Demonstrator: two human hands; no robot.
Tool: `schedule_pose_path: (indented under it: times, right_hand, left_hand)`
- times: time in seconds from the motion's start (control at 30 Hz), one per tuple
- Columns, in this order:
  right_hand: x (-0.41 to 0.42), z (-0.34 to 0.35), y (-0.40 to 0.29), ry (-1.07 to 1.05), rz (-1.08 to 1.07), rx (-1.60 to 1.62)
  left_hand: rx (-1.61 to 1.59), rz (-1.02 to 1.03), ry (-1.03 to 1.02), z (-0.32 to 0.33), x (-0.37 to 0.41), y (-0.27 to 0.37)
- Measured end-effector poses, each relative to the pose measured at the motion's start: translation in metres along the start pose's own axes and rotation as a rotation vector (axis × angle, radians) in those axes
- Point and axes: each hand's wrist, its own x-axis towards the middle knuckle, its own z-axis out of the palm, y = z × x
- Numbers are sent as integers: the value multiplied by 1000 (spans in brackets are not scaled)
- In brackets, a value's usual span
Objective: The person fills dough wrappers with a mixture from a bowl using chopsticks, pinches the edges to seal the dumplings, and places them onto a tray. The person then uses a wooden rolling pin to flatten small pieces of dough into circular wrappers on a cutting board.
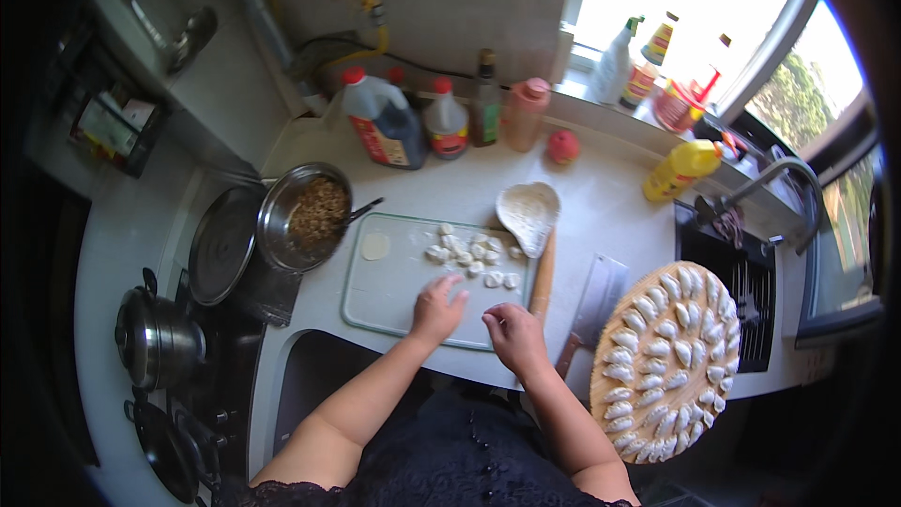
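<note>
A pale cutting board (383, 296) with a green rim lies on the counter before me. My left hand (438, 310) is over its lower middle, fingers spread, just below a cluster of small floured dough pieces (464, 257). At the board's right edge, my right hand (517, 338) is curled with thumb and forefinger close together; whether anything is between them is hidden. One flat round dough wrapper (376, 246) rests at the board's upper left. A wooden rolling pin (543, 278) lies along the right edge, partly under a heart-shaped bowl of flour (531, 215).
A cleaver (602, 289) lies right of the pin, beside a round board (602, 373) covered with folded dumplings, which overlaps the sink (760, 296). Left are a metal bowl of filling (317, 215) and a steel pot (144, 345). Several bottles (387, 127) stand behind.
</note>
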Motion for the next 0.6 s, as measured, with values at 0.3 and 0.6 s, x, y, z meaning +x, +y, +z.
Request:
schedule_pose_path:
  times: [0.3, 0.6]
  right_hand:
    - [94, 145, -27, -144, 30, -119]
    - [128, 193, -20, 160, 120, -269]
  left_hand:
    - [600, -186, -167, -75, 30, -118]
    - [514, 188, -531, -98, 19, -130]
